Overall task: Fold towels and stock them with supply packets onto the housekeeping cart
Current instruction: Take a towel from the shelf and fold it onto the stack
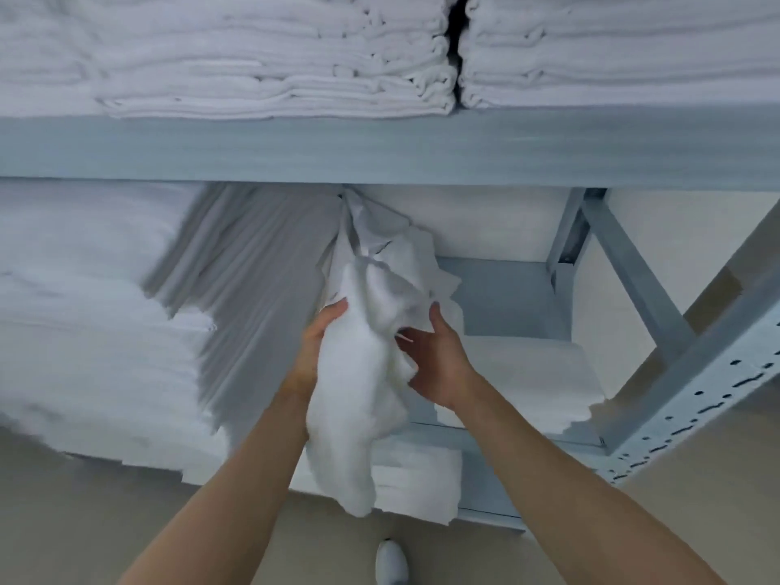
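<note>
Hands meet at frame centre w/ a bunched white towel (358, 373) between them, in front of a grey metal shelving unit (380, 145). Left hand (314, 344) cups the towel's left side, fingers curled round the upper bulge, palm against the fabric. Right hand (434, 356) sits on the towel's right side, thumb up, fingers partly spread and pressing into the folds; looks like a loose grasp, not a tight fist. Both forearms are bare and reach up from the bottom of view.

Towel hangs crumpled and vertical: top end trails up toward the underside of the shelf board, bottom end droops past the lower shelf edge. It's off the shelves, held in air.

Upper shelf carries two stacks of folded white towels (274, 69), side by side w/ a dark gap between. Left of the hands, on the mid level, a tall pile of white linen (93, 310), edges blurred. Right of the hands, a lower flat stack of folded white cloths (527, 373) on a shelf; another small folded stack (418, 483) just below the hanging towel end.

Perforated upright post (696, 394) runs diagonally at right. White shoe (391, 561) shows on beige floor at bottom centre. No cart or supply packets in view.
</note>
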A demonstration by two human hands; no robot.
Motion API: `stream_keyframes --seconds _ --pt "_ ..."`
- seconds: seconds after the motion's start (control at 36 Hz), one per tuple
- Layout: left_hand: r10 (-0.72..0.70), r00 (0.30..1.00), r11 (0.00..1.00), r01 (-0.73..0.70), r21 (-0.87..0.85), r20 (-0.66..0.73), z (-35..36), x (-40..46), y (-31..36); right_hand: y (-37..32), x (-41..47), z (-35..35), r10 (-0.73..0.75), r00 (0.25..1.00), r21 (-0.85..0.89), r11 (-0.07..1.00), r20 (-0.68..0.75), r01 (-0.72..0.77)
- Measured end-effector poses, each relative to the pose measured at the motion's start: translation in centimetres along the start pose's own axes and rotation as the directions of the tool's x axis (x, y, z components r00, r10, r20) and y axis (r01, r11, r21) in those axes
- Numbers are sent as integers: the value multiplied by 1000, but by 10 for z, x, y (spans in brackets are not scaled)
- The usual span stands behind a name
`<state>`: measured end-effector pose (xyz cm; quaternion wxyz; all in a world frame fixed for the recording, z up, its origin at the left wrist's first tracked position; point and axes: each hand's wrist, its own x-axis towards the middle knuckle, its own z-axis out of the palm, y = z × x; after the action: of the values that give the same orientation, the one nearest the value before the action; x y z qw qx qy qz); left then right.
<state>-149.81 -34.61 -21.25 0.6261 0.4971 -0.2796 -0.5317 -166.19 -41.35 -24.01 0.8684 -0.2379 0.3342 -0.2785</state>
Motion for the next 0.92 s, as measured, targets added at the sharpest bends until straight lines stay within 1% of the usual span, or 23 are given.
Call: stream_keyframes --seconds 0.03,0.08,0.17,0.25,0.33,0.39,0.47,0.56,0.61,0.64,0.69,0.75,0.81,0.86,0.92 --pt "-37 998 998 39 -55 46 -1 -13 0 1 -4 11 -14 999 -10 1000 46 14" --pt "-111 993 993 112 -33 42 -10 -34 -7 3 -11 35 -50 996 -39 998 71 53" --pt "-116 993 991 116 -72 -1 -16 -61 -6 15 -18 60 -116 992 -183 976 47 122" --pt "-127 991 985 121 -122 -38 -33 -80 -3 34 -25 70 -76 995 -253 963 62 90" --pt "-113 993 989 110 -94 -27 -44 -99 7 49 -30 81 -59 993 -357 929 104 93" --pt "-92 996 994 91 -54 -14 -52 -107 11 57 -33 93 -95 990 -464 876 108 135" --pt "-74 997 997 74 -36 -5 -64 -118 19 70 -45 113 -118 983 -630 755 143 182" --pt "-83 997 996 83 -10 -1 -80 -132 28 87 -53 124 -136 978 -719 663 161 211" --pt "-105 994 994 105 -11 -31 -93 -139 29 100 -54 131 -149 970 -705 666 193 243" --pt "-111 992 994 111 -4 -60 -99 -143 29 106 -54 133 -166 967 -674 694 193 253" --pt "-117 981 993 119 5 -152 -111 -149 28 118 -58 136 -199 972 -546 804 124 234" --pt "-138 958 990 142 -4 -252 -121 -155 26 128 -63 134 -170 985 -397 902 38 171" --pt "-160 949 986 167 3 -272 -128 -160 25 139 -69 128 -138 990 -287 949 1 132" --pt "-180 951 982 188 8 -253 -139 -169 21 155 -79 126 -130 991 -177 976 -32 123" --pt "-185 957 983 182 -32 -224 -149 -177 17 169 -89 120 -133 990 -84 988 -51 129"
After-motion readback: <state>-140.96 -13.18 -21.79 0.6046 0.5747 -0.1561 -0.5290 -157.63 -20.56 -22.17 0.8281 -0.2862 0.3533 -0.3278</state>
